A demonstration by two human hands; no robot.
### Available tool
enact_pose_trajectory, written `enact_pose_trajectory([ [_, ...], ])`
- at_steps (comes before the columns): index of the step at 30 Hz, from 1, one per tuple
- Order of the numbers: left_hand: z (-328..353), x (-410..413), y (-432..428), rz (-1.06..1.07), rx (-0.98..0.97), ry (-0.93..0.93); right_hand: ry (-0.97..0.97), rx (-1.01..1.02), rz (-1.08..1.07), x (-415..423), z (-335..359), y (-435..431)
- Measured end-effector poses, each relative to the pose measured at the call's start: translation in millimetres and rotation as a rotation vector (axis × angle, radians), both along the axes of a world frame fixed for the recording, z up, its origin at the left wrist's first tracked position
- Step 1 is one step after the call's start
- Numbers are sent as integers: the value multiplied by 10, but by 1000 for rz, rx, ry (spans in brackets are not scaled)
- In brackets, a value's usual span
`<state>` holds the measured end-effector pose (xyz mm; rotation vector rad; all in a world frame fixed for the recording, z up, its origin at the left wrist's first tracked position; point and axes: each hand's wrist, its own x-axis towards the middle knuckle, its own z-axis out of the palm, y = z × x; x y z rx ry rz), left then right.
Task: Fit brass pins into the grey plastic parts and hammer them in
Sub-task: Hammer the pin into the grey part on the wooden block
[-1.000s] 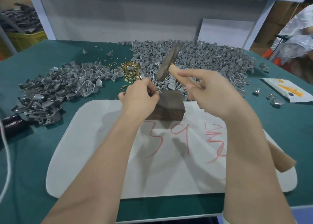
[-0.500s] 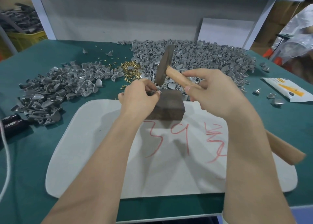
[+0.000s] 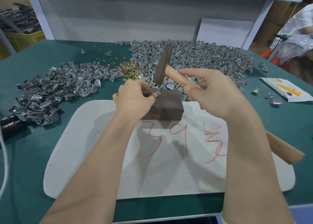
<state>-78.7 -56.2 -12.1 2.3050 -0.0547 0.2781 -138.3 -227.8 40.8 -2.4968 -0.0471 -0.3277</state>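
- Our left hand [image 3: 133,98] has its fingers pinched narrow, pressing a small grey plastic part [image 3: 156,93] onto the far left corner of the dark square block [image 3: 166,106].
- Our right hand [image 3: 215,92] is wrapped around the pale wooden handle of the hammer [image 3: 176,76], thumb along it.
- The dark hammer head [image 3: 163,64] hangs just above the part, tilted.
- Whether a pin sits in it, we cannot tell.
- Loose small brass pins [image 3: 129,68] lie heaped between two piles of grey parts [image 3: 203,59] on the green table [image 3: 25,156].

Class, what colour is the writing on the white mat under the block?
Red, hand-drawn strokes on the white mat, clearest in the head view.
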Motion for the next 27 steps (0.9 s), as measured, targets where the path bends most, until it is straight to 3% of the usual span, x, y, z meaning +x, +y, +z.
enact_pose_trajectory([
  [15, -92, 37, -44, 121, 71, -98, -96, -79, 16, -27, 3, 107],
  [27, -102, 94, -65, 55, 67, -61, -55, -23, -24, 34, -55, 76],
])
